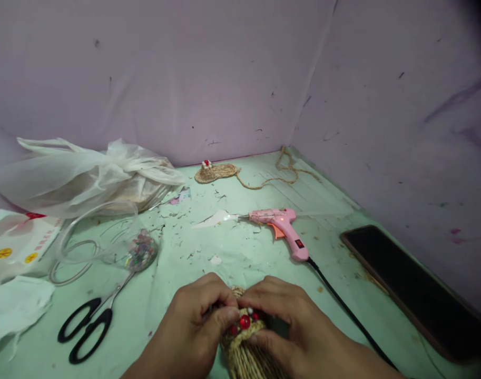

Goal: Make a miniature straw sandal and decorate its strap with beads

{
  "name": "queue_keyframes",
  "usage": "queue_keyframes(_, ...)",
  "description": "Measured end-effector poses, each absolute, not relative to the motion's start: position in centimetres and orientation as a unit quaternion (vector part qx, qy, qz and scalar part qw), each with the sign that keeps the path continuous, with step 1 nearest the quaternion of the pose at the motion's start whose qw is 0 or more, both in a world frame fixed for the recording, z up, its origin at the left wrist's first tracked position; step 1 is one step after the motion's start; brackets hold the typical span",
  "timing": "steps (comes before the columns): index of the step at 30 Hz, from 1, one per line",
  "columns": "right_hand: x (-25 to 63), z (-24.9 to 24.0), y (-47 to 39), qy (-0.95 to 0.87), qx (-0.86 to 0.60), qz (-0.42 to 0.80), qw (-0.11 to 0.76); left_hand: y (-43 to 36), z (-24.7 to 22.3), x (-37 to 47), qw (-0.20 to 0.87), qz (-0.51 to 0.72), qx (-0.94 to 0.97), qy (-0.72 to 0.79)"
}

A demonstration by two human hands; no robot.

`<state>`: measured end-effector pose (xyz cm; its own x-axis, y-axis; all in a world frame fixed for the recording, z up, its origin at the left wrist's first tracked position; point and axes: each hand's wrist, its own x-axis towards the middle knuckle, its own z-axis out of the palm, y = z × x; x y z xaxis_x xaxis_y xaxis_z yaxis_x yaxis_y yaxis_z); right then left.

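A bundle of straw-coloured strands (248, 360), bound with a braided band, stands close to me at the bottom of the view. Several shiny red beads (245, 321) and a white one sit along its band. My left hand (195, 323) pinches the band from the left, its thumb beside the beads. From the other side my right hand (290, 318) grips the bundle, thumb below the beads and fingers above. My fingers hide part of the band, and the lower end of the strands runs out of view.
A pink hot glue gun (277, 221) lies ahead, its black cord (343, 302) trailing right. Scissors (92, 321), a bag of beads (143, 251) and a plastic bag (94, 176) are left. A twine slipper sole (218, 173) lies at the back, a phone (406, 284) right.
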<state>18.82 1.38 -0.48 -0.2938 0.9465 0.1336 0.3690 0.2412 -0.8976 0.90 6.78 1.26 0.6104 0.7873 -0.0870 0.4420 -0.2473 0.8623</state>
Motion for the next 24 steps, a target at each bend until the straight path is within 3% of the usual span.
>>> queue_keyframes(8,18.7,-0.3,1.4,-0.708,-0.463,0.396,0.357,6.3,1.7,1.3,0.438,0.164,0.764,0.443)
queue_keyframes(24,18.8,-2.0,0.8,-0.674,-0.510,0.375,0.380,6.7,1.4,1.8,0.609,0.193,0.590,0.493)
